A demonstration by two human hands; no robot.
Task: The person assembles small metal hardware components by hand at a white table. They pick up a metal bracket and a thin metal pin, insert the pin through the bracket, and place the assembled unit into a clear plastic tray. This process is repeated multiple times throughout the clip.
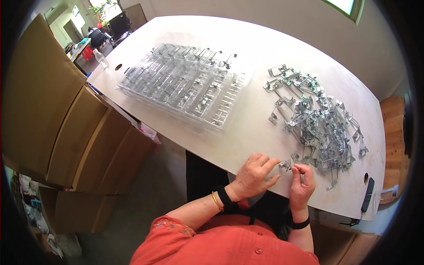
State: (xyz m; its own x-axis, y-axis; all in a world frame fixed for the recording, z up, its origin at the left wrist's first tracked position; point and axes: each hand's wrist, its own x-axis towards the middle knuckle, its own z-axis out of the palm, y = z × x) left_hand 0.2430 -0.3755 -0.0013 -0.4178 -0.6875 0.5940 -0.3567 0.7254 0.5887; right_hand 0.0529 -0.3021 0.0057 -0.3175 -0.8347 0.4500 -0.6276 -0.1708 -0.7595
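Observation:
Near the table's front edge, a small silvery metal bracket [285, 165] sits between my two hands. My right hand [302, 184] is closed in a pinch at the bracket's right end; its fingertips partly hide what they grip. On the other side, my left hand [255, 175] has its fingers stretched and the thumb apart, with the forefinger's tip at the bracket's left side. Just beyond my right hand spreads a loose heap of similar metal brackets [324, 128], some with long thin rods.
Stacked clear plastic trays [216, 128], their compartments filled with metal parts, lie left of centre on the white table [190, 139]. A clear bottle [100, 58] stands at the far left edge. Cardboard boxes [73, 145] line the left side. A black strip [367, 195] hangs by the right edge.

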